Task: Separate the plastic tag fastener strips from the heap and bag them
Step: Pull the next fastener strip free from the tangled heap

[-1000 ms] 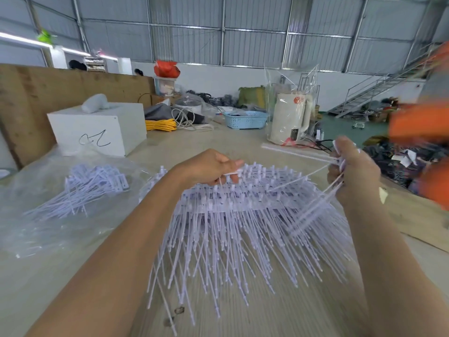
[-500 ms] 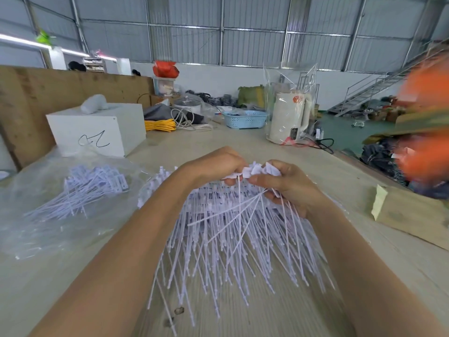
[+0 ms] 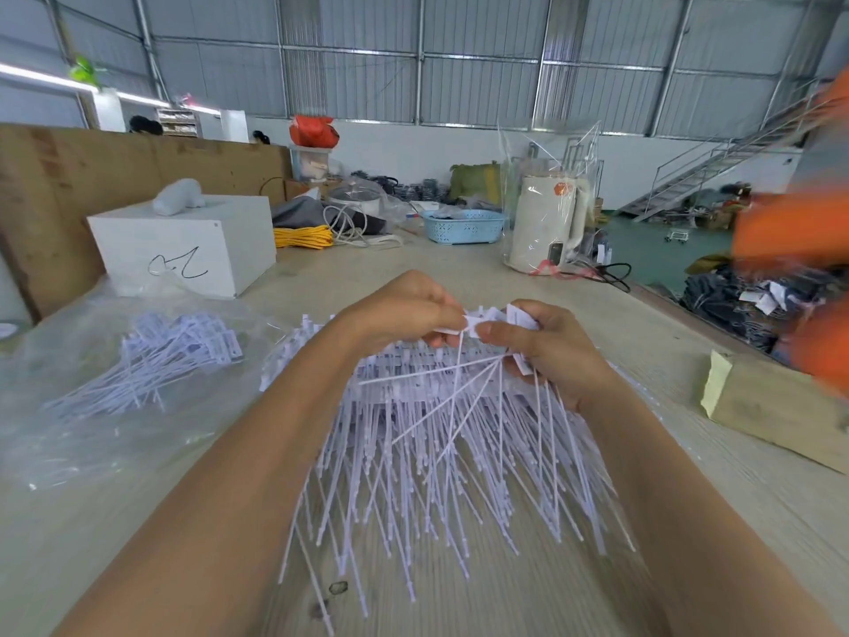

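A heap of white plastic tag fastener strips (image 3: 441,457) fans out on the table in front of me. My left hand (image 3: 399,310) pinches the flat tag heads at the top of the heap. My right hand (image 3: 551,347) grips a small bunch of strips (image 3: 464,383) by their heads, its thumb close to my left fingers; their thin tails splay down over the heap. To the left lies a clear plastic bag (image 3: 87,434) with a sorted bundle of strips (image 3: 170,356) inside it.
A white box (image 3: 193,250) stands at the back left before a brown board (image 3: 55,186). A blue basket (image 3: 464,226) and a wrapped kettle (image 3: 546,223) stand farther back. A wooden block (image 3: 781,406) lies right, beside a blurred person in orange (image 3: 799,232).
My right hand came back from the raised right side to the heap's top, meeting my left hand. It now holds the bunch a little higher, its tails fanned out.
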The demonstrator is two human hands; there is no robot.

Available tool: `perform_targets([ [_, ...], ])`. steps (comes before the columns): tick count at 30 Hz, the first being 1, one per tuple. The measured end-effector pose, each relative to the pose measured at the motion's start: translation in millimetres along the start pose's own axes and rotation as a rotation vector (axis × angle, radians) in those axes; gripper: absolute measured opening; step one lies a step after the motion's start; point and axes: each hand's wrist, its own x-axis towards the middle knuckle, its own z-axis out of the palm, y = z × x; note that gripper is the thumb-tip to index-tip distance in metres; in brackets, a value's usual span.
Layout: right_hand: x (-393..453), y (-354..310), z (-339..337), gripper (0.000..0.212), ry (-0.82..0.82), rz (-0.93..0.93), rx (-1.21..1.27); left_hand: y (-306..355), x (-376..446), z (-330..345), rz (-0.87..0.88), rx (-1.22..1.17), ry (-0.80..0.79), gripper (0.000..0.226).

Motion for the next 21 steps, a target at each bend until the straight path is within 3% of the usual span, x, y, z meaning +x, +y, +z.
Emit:
perform_targets([
  [8,3.0,4.5,-3.2,0.019,-0.027,-0.049,0.066,-2.5,0.3,1.1,-0.031,-0.209,-0.025,0.009],
  [13,1.9,4.9,-1.8,0.019,-0.012,-0.098,-0.046,-0.6,1.6,6.0,-0.041,-0.265,0.011,0.016],
  [21,-0.9,-3.8,0.0,0.046,0.014,-0.28,-0.152,2.9,-1.0,6.7,-0.059,-0.34,-0.006,0.021],
])
